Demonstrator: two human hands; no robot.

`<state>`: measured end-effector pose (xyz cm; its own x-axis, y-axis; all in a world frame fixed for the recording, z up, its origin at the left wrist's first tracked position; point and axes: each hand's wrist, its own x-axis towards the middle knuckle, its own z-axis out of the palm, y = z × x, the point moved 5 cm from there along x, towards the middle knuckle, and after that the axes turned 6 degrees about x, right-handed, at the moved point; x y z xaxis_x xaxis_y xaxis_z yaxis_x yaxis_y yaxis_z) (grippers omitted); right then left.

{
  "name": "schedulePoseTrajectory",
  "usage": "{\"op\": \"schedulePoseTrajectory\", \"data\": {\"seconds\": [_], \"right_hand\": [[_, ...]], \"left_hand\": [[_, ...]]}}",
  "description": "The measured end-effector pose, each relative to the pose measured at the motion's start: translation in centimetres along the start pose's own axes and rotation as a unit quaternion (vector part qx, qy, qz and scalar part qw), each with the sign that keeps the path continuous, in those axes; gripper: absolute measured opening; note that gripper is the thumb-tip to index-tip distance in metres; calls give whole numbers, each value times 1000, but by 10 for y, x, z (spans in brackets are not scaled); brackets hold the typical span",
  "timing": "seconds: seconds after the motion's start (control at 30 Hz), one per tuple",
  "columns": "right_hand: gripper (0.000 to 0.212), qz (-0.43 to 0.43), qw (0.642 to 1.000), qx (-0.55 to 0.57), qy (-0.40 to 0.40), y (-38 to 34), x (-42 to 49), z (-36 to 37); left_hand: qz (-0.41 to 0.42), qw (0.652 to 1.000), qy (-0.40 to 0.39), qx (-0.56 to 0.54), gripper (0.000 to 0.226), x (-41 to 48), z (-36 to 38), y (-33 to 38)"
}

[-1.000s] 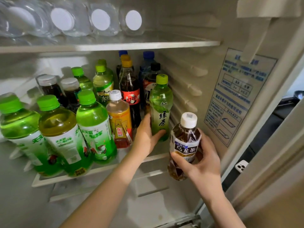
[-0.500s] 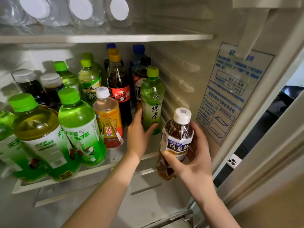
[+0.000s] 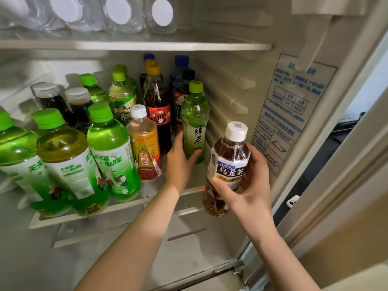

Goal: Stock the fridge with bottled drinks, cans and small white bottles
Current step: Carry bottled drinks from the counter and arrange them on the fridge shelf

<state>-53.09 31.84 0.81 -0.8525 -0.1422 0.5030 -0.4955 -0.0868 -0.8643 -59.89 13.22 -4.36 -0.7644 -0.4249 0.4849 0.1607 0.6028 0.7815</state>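
We face the open fridge (image 3: 231, 66), its white plastic walls smooth apart from the moulded rails (image 3: 226, 97) ribbing the right side, where a blue-printed sticker (image 3: 294, 114) is pasted. The upper shelf (image 3: 147, 45) carries clear water bottles (image 3: 123, 13) lying on their sides, white caps toward us. The middle shelf (image 3: 134, 204), white at its rim, is crowded. 3 large green bottles (image 3: 111, 152) stand along its front left, with dark bottles (image 3: 52, 97) under pale caps behind them. Further right are a cola bottle (image 3: 156, 101) with a yellow cap and a squat yellow-labelled bottle (image 3: 144, 148) (its cap white). These close off the shelf's left and centre.

At the right end the slim green tea bottle (image 3: 195, 122) stands upright close to the rails. Our left hand (image 3: 178, 164) wraps its lower part, thumb across its front. Our right hand (image 3: 252, 185) grips the brown tea bottle (image 3: 227, 164) round its white label, fingers behind and thumb in front. That bottle is in the air just before the shelf's front edge, beside the green tea, with its faceted base below shelf level.
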Motion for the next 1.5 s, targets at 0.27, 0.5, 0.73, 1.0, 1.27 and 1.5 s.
{"op": "schedulePoseTrajectory", "data": {"seconds": [0.27,0.5,0.73,1.0,1.27,1.5], "right_hand": [[77,-11,1000,-11,-11,-5,15,8],[79,23,997,-4,-71,11,50,32],[83,51,994,-82,-55,32,50,33],[79,92,975,-201,-5,65,27,30],[79,72,975,-208,23,70,32,33],[80,64,971,-229,17,71,32,34]], "left_hand": [[-78,993,-54,-63,60,-5,-3,-20],[-96,991,-42,-83,37,-5,-9,-20],[-132,977,-58,-160,41,-6,-6,-24],[-155,969,-81,-174,63,-7,-2,-28],[-151,966,-83,-195,73,-7,-2,-27],[-161,965,-94,-186,80,-7,0,-28]]}}
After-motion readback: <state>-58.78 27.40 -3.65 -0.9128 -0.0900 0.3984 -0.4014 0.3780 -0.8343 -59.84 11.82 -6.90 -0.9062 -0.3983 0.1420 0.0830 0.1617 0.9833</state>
